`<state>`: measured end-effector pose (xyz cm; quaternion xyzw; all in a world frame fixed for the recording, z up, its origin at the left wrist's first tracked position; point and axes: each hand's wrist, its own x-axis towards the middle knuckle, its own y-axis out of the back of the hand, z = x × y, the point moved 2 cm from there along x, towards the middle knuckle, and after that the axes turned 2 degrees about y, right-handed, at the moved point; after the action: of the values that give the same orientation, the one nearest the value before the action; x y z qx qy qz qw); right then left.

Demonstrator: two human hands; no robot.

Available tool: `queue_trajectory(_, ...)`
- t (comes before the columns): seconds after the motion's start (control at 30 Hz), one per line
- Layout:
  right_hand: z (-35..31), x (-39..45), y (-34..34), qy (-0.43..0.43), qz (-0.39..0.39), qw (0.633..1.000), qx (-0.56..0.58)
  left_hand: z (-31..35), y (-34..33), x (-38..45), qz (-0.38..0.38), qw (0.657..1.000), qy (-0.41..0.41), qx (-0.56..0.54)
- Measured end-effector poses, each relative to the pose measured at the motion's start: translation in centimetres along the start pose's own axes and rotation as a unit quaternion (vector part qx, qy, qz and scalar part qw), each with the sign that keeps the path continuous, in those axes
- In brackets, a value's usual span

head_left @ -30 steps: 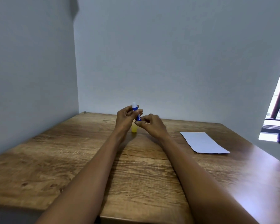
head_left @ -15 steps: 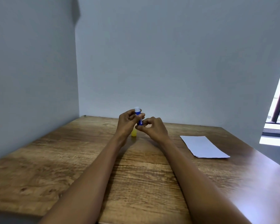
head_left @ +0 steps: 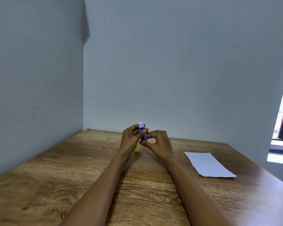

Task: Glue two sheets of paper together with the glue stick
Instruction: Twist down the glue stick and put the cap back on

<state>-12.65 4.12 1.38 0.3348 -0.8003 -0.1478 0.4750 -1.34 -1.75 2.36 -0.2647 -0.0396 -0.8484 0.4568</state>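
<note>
Your left hand (head_left: 131,141) is curled round the barrel of the glue stick (head_left: 142,133), holding it upright above the wooden table (head_left: 72,176) with its pale tip showing above your fingers. Just under that hand, sitting on the wood, is a small yellow object (head_left: 137,149); it may be the stick's cap, though your wrist hides most of it, so you can't be sure from here. Touching the stick from the other side, your right hand (head_left: 158,144) pinches its lower end between thumb and fingertips, the rest of the fingers arched loosely. Well off beyond your right hand lies the white paper (head_left: 209,164), flat on the table; whether that is one sheet or two stacked, the view does not settle.

You look to be at the preparing step: winding the base to raise the glue, with nothing spread yet. Next you need to carry the stick across to the paper, steady the sheet with your free hand, and run the tip along its face before laying the second sheet on.
</note>
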Motion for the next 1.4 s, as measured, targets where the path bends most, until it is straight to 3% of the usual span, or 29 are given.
queue_trajectory(0.13, 0.4, -0.3, -0.4, -0.008, 0.012, 1.000, -0.002, -0.2, -0.3, -0.1, -0.011, 1.000, 0.006, 0.008)
queue_trajectory(0.3, 0.5, -0.5, -1.0, -0.013, -0.095, 0.989, 0.112, -0.1, 0.4, 0.1, 0.005, 1.000, -0.001, 0.000)
queue_trajectory(0.47, 0.2, 0.1, -0.3, 0.001, 0.029, 0.998, -0.050, -0.3, 0.1, 0.1, 0.000, 1.000, 0.002, -0.002)
queue_trajectory(0.53, 0.2, 0.0, -0.5, -0.013, 0.036, 0.997, -0.072, -0.6, -0.2, 0.0, -0.014, 1.000, 0.011, 0.009)
queue_trajectory(0.77, 0.7, -0.5, -1.0, 0.003, -0.087, 0.994, 0.060, -0.2, 0.3, 0.1, 0.011, 1.000, 0.003, 0.000)
queue_trajectory(0.93, 0.2, 0.1, -0.2, -0.009, 0.018, 0.999, -0.043, -0.2, -0.3, 0.0, 0.001, 1.000, 0.005, 0.006)
queue_trajectory(1.03, 0.4, -0.1, -0.8, -0.014, -0.012, 0.999, -0.037, -0.4, -0.5, 0.0, -0.009, 0.999, 0.002, 0.039)
queue_trajectory(1.17, 0.7, -0.5, -1.0, -0.004, -0.084, 0.995, 0.058, -0.1, 0.3, 0.1, 0.006, 1.000, -0.011, 0.028)
queue_trajectory(1.23, 0.6, -0.2, -0.8, -0.001, -0.065, 0.997, 0.039, 0.0, 0.2, 0.1, 0.004, 1.000, -0.012, 0.021)
queue_trajectory(1.33, 0.3, 0.2, -0.2, -0.004, 0.024, 0.999, -0.049, -0.1, -0.4, 0.1, -0.003, 1.000, -0.012, 0.017)
queue_trajectory(1.4, 0.2, 0.0, -0.4, -0.022, 0.032, 0.998, -0.052, -0.3, -0.7, 0.0, -0.013, 1.000, -0.009, 0.023)
